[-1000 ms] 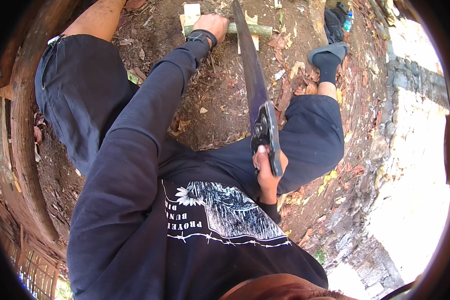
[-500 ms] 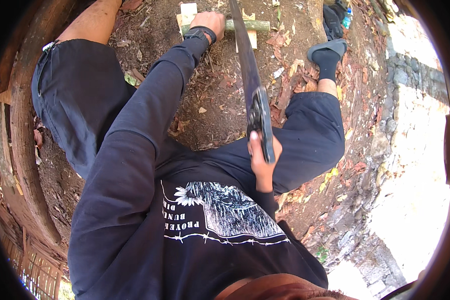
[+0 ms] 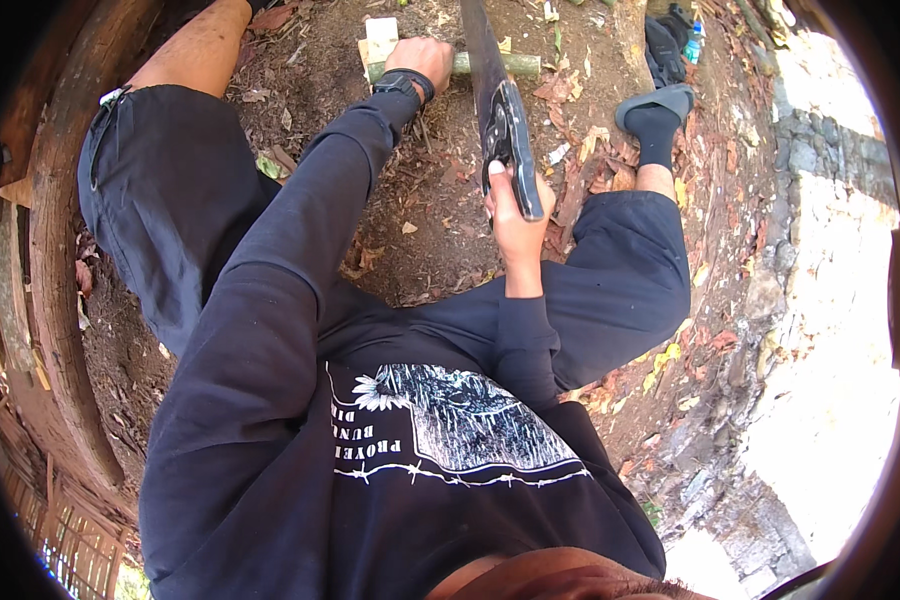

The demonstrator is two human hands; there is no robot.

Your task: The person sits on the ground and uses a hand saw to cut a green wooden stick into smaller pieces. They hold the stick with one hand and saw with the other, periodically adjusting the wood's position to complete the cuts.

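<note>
At upper centre, we are holding a round green stick [image 3: 515,65], our outstretched left hand [image 3: 423,60] clenching it, our right hand [image 3: 519,218] grasping a long, black-handled saw [image 3: 495,95].

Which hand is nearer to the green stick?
Left. The left hand is on the green stick; the right hand is farther off, below it in the picture, gripping the saw handle.
</note>
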